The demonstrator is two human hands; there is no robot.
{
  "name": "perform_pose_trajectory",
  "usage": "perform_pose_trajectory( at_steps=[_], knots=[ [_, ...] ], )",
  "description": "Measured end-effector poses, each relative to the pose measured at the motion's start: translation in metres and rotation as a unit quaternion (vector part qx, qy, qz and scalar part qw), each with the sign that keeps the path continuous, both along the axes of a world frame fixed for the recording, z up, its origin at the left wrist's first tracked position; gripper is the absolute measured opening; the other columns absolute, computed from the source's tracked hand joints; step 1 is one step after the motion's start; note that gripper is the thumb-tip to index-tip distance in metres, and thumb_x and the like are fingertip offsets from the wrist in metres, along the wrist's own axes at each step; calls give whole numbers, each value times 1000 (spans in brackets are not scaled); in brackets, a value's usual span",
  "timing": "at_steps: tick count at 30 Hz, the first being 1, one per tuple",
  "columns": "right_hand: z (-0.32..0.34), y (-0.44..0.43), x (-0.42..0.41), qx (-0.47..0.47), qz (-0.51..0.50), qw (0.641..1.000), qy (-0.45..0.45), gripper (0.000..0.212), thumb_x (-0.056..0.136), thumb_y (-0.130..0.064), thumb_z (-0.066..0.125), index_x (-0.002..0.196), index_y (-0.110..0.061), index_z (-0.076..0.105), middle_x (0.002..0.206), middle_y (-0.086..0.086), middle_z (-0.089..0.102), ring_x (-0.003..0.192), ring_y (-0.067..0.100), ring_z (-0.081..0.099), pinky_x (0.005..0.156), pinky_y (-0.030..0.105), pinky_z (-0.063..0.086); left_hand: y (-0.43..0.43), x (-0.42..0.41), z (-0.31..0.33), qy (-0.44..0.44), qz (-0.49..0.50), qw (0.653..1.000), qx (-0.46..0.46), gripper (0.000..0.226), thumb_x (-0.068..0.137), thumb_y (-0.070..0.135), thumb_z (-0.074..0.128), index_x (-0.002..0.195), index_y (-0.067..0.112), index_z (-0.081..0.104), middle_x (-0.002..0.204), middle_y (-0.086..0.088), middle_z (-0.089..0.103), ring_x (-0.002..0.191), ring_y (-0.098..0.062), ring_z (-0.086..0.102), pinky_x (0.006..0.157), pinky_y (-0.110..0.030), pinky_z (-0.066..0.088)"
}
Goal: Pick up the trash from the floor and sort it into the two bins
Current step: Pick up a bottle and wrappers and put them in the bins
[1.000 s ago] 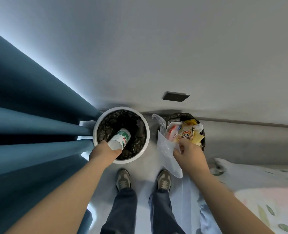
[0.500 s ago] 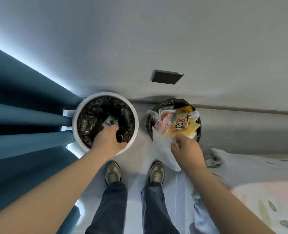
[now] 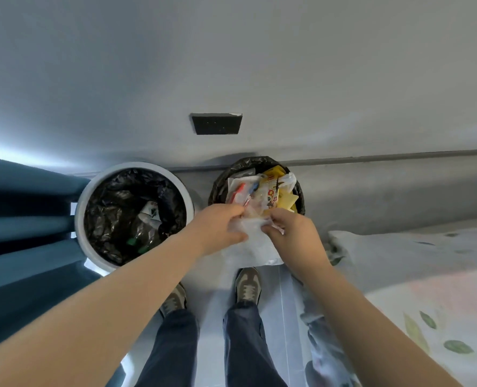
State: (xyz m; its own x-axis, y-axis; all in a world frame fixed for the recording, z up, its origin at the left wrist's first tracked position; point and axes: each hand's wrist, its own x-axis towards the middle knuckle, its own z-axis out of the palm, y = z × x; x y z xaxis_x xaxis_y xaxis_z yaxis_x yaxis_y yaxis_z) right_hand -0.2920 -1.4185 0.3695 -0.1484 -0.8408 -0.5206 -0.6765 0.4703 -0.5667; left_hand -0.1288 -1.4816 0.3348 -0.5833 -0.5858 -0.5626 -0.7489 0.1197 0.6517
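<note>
A white round bin (image 3: 84, 199) with a black liner stands left by the wall; inside lie a white-and-green labelled bottle (image 3: 150, 212) and clear plastic bottles. Right of it a dark bin (image 3: 217, 188) is piled with colourful wrappers (image 3: 270, 194) and yellow packets. Both hands meet over the dark bin's near rim. My left hand (image 3: 220, 227) and my right hand (image 3: 290, 233) both pinch a clear plastic bag (image 3: 254, 247) that hangs down in front of the bin.
Blue curtains (image 3: 22, 233) hang at the left beside the white bin. A bed with a leaf-print cover (image 3: 427, 289) fills the right. A dark wall plate (image 3: 216, 123) sits above the bins. My two shoes (image 3: 247, 284) stand on the pale floor below.
My left hand let the labelled bottle drop into the white bin, then crossed right to the plastic bag that my right hand holds over the dark bin.
</note>
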Motion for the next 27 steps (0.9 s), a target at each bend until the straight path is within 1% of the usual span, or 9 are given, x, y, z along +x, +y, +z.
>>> perform_pose_trajectory(
  at_steps=[2, 3, 6, 9, 13, 16, 20, 23, 27],
  knots=[
    [-8, 3, -10, -4, -20, 1000, 4, 7, 89, -16, 62, 85, -21, 58, 88, 2, 68, 86, 26, 62, 76, 41, 52, 0, -10, -11, -7, 19, 1000, 8, 27, 82, 32, 69, 75, 10, 54, 72, 2, 50, 73, -19, 49, 64, -32, 35],
    [-13, 3, -14, -4, -30, 1000, 10, 6, 90, -17, 61, 95, -19, 62, 97, 1, 69, 90, 24, 62, 78, 36, 51, 0, -15, -16, -13, 27, 999, 9, 30, 83, 31, 68, 69, 10, 51, 67, 1, 47, 68, -19, 46, 61, -32, 34],
    [-29, 6, -29, 11, -58, 998, 21, 39, 91, -16, 61, 129, -21, 54, 123, -4, 63, 105, 18, 60, 85, 28, 46, -4, -27, -33, -52, 63, 996, -18, 30, 83, 27, 64, 65, 11, 48, 64, -1, 45, 65, -19, 44, 55, -30, 30],
    [-49, 9, -45, 36, -71, 996, 37, 49, 90, -15, 60, 137, -21, 47, 133, 0, 56, 117, 21, 55, 91, 32, 46, -10, -37, -55, -104, 114, 988, -25, 31, 84, 23, 61, 62, 15, 41, 66, -1, 47, 70, -23, 48, 57, -32, 32],
    [-81, 14, -65, 75, -25, 994, 79, 51, 90, -16, 58, 138, -20, 45, 138, 4, 50, 120, 24, 52, 92, 34, 46, -20, -49, -81, -139, 141, 980, -30, 17, 86, 23, 60, 75, 11, 54, 80, -7, 58, 80, -27, 57, 66, -34, 41],
    [-102, 14, -73, 91, 85, 986, 114, 61, 92, -21, 58, 147, -24, 31, 157, 5, 23, 144, 28, 21, 110, 39, 34, -21, -58, -101, -145, 160, 976, -32, 17, 87, 22, 59, 76, 12, 52, 78, -6, 56, 77, -25, 54, 59, -31, 36],
    [-123, 4, -72, 72, 187, 970, 140, 83, 92, -31, 59, 154, -32, 3, 160, 3, -17, 147, 31, -15, 118, 46, 16, -22, -66, -122, -152, 169, 972, -51, 12, 89, 19, 55, 78, 15, 50, 74, -2, 51, 74, -23, 52, 58, -29, 34],
    [-140, 0, -67, 44, 242, 955, 167, 81, 92, -42, 56, 153, -32, 4, 159, 5, -22, 144, 36, -24, 118, 52, 5, -20, -68, -137, -160, 157, 971, -83, 8, 90, 16, 52, 90, 11, 58, 78, -3, 52, 74, -22, 51, 54, -29, 32],
    [-169, 2, -71, 100, 248, 944, 194, 81, 89, -43, 60, 153, -33, 10, 159, 4, -24, 142, 41, -25, 119, 57, 5, -20, -67, -157, -193, 127, 966, -115, 37, 92, 20, 51, 127, 7, 52, 97, -13, 54, 85, -28, 54, 66, -35, 42]
  ],
)
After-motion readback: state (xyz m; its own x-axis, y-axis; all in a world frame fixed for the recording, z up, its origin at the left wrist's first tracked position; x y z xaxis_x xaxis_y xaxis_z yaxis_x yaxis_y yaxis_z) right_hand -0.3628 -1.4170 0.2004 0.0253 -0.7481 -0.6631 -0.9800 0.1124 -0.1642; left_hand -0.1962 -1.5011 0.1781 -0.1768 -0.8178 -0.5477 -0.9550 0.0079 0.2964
